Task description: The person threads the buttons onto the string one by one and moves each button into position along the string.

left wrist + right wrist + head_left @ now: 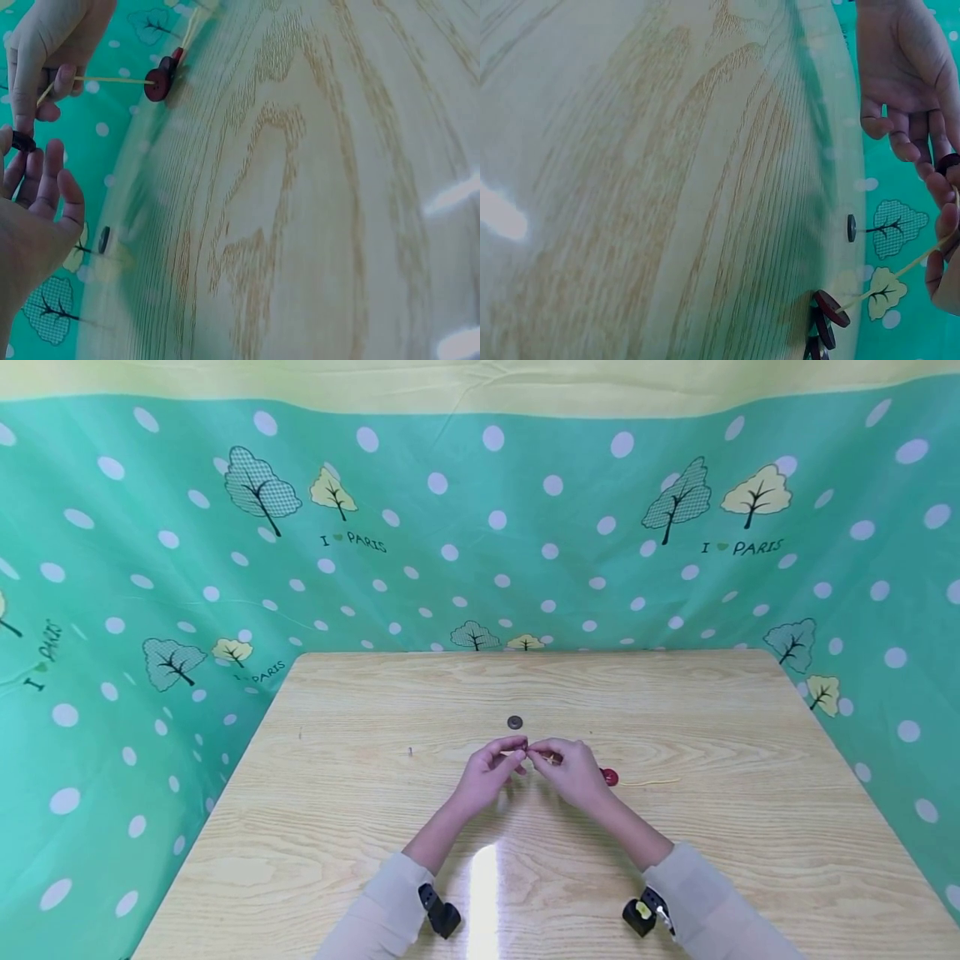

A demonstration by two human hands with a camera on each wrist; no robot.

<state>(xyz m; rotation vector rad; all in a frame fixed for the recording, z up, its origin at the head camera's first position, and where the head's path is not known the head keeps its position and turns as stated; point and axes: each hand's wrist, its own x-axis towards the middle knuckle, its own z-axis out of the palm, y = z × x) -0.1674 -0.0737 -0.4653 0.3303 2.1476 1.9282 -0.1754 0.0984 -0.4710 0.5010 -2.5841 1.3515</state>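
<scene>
A small dark round button is pinched between the thumb and fingers of my left hand. My right hand meets it from the other side, its thumb and fingers pinching a yellow string close by the button. The fingertips hide where string and button come together. From the right hand the string runs to several red and dark buttons threaded on it, leaning together on the table. In the head view a red button of that group shows beside the right wrist, the string's tail lying rightward.
A loose dark button lies flat on the wooden table just beyond my hands. A tiny dark speck is to the left. Green dotted cloth hangs behind the table and along its sides.
</scene>
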